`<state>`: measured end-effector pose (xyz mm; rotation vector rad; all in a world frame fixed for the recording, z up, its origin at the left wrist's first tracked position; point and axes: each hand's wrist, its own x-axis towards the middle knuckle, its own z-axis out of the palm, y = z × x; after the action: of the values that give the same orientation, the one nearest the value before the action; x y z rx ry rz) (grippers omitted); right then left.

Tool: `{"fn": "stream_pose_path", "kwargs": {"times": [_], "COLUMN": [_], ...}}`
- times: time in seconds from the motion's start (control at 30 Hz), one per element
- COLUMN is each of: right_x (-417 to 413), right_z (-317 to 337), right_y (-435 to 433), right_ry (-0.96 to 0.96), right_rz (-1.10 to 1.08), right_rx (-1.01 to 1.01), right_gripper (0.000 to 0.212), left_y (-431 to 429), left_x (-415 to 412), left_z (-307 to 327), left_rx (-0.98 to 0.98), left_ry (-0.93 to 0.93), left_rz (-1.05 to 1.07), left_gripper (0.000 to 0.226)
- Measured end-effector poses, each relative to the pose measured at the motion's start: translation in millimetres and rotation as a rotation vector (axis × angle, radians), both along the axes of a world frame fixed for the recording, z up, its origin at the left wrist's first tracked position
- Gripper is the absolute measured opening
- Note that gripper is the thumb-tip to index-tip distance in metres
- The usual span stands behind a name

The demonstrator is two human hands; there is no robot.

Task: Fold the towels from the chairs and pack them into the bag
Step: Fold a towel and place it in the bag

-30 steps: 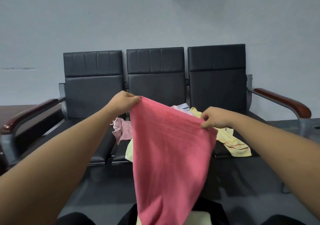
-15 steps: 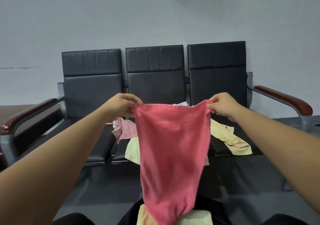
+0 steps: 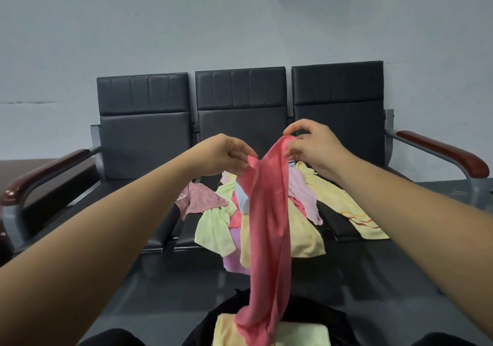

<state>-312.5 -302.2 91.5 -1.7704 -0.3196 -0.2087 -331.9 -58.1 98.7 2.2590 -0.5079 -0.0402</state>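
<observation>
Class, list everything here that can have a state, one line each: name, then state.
pink towel: unfolded, hanging bunched from both hands.
left hand: pinches one top corner.
right hand: pinches the other top corner.
towel pile: unfolded, heaped on the chairs.
bag: open.
yellow towel: folded, inside the bag.
</observation>
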Motion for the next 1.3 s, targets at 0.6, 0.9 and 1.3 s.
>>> {"fn": "stream_pose_path", "kwargs": {"times": [0.6,0.9,1.3], "right_x": [-33,-4,20], "right_z": [-4,-4,61], "right_y": [39,0,-20], "right_ry": [-0.087,0.134,0.049], "right_rz": [0.089,0.058,0.167], "right_rx": [-0.275,0.201,0.483], "right_gripper": [0.015,0.024,0.014], "left_y": [-10,29,-5], "left_x": [-13,0,14], "left_z": [4,-41,42], "left_rx": [-0.036,-0.008,-0.656], "left_ry": [-0.161,0.149,-0.196], "left_rz": [0.074,0.047,0.095], "left_gripper": [0.030,0.028,0.023]}}
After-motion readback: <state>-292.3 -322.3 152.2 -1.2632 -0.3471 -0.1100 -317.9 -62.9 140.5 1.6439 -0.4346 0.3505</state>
